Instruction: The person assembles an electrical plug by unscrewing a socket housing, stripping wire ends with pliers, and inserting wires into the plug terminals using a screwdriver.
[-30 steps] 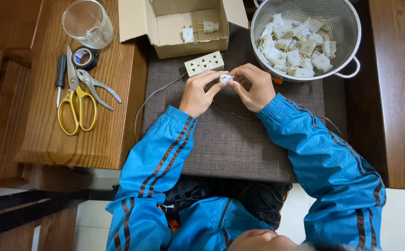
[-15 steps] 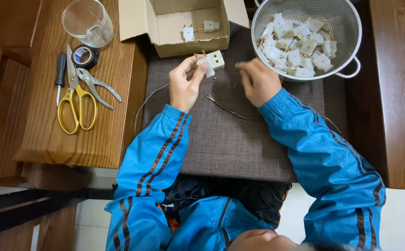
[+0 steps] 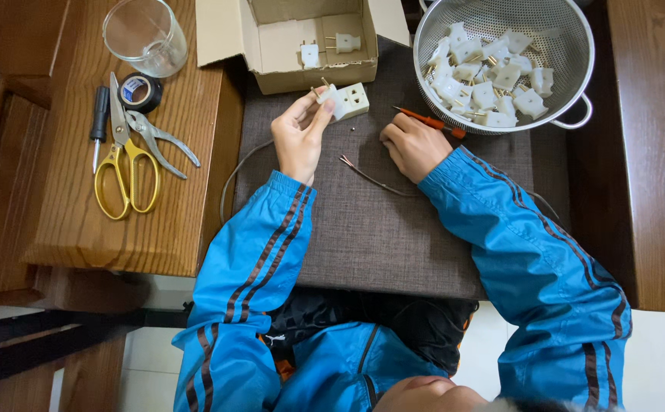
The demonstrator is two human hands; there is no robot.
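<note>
Left hand point(image 3: 300, 136) pinches small white two-pin plastic plug point(image 3: 326, 96), beside white socket block point(image 3: 351, 100). Right hand point(image 3: 413, 143) curled on orange-handled screwdriver point(image 3: 429, 122). Risk: loose pinch drops plug; tiny screw point(image 3: 353, 129) between hands easily lost.

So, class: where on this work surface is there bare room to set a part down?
Free: grey mat between the two sleeves, below the wire. Crowded: around the box, colander, left hand, right hand.

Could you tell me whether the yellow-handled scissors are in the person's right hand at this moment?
No, the yellow-handled scissors lie on the wooden table beside the pliers, while the right hand rests by an orange-handled screwdriver.
</note>
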